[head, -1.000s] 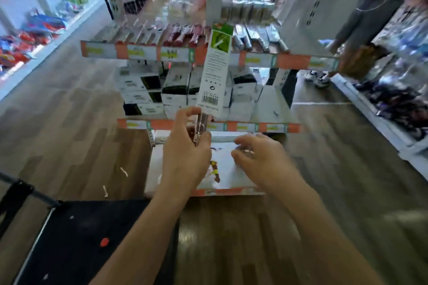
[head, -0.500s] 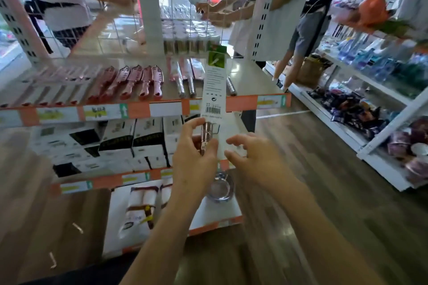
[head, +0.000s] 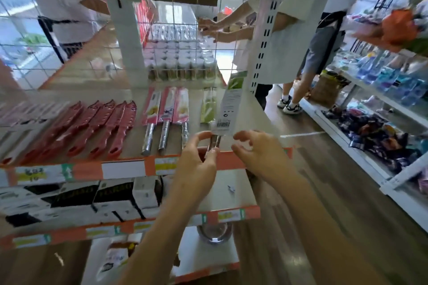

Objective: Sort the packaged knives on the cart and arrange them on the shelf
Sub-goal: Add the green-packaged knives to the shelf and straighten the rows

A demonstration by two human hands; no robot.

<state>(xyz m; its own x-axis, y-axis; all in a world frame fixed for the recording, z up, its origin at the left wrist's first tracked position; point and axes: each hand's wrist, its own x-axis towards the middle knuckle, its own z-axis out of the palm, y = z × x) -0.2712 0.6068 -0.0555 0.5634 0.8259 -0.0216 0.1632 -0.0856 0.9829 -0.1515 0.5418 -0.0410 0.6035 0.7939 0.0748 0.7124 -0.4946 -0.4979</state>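
The left hand pinches a packaged knife by its metal handle, thumb and fingertips closed round it. The white-and-green card stands nearly upright, leaning toward 1 o'clock, with the barcode side facing the camera. The knife hangs over the front right part of the top shelf and does not yet lie on it. The right hand hovers just at 3 o'clock of the handle, fingers loosely curled and holding nothing. Whether a fingertip touches the card's lower edge cannot be told.

The task looks well under way. At 9 o'clock of the held knife, 1 green pack already lies flat on the shelf. Farther toward 9 o'clock lie 3 pink packs, side by side, and beyond them a row of red knives. The held one seems meant for the spot beside the green pack, since their colours match. How many knives remain to be sorted cannot be judged, because the cart is out of view.

The far left of the shelf is smeared with blur, so the packs there cannot be counted. The print on the card is too small to read. A round shiny thing at 6 o'clock, below the lower tier, is half covered and hard to name. The forearms hide part of the boxes on that tier.
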